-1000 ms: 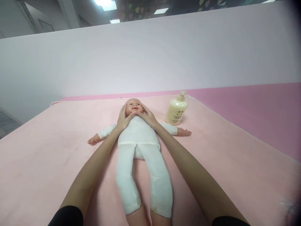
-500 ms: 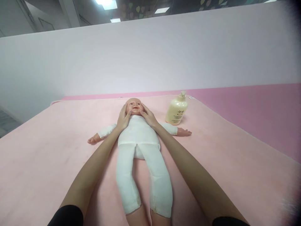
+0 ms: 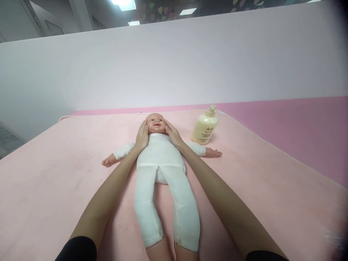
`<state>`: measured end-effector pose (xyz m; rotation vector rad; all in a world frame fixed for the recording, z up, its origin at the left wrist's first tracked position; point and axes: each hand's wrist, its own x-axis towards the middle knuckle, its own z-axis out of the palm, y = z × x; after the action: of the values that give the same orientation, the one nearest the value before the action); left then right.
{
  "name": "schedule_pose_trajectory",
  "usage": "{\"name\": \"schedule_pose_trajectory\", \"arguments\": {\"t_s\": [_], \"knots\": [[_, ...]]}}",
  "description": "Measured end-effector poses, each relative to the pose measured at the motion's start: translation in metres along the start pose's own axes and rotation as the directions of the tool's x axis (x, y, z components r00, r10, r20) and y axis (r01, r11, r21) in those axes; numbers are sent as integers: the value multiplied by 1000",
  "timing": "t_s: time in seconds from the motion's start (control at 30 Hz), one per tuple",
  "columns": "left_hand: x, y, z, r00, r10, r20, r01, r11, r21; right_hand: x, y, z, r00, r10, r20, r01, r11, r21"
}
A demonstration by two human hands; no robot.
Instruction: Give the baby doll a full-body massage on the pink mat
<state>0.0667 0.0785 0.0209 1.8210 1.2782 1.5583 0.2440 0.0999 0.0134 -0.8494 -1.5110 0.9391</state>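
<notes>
my left hand and right hand grip lies open, cupping the doll's head; its body seems to run straight toward me.

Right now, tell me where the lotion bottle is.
The lotion bottle stands upright on the pink blanket, right of the doll, just beyond its outstretched arm.

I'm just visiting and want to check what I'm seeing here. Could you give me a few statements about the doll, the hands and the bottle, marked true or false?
1. The doll lies on its back on the pink blanket. True.
2. The left hand grips the bottle. False: it rests against the doll's head; the bottle stands untouched.
3. The right hand touches the doll's cheek. True.
4. The bottle lies on its side. False: it stands upright.
</notes>
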Motion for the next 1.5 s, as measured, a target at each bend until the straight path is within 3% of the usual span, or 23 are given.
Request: {"name": "schedule_pose_trajectory", "arguments": {"t_s": [0.57, 0.97, 1.5], "knots": [[-1, 3, -2, 998, -7, 57, 5, 1000, 31, -10, -20, 3, 1000, 25, 13, -25, 999, 26], [3, -4, 0, 999, 9, 45, -11, 999, 39, -3, -7, 0, 1000, 2, 18, -1, 999, -49], [0, 2, -1, 1000, -1, -1, 1, 1000, 13, -1, -2, 0, 1000, 5, -21, -5, 1000, -24]]}}
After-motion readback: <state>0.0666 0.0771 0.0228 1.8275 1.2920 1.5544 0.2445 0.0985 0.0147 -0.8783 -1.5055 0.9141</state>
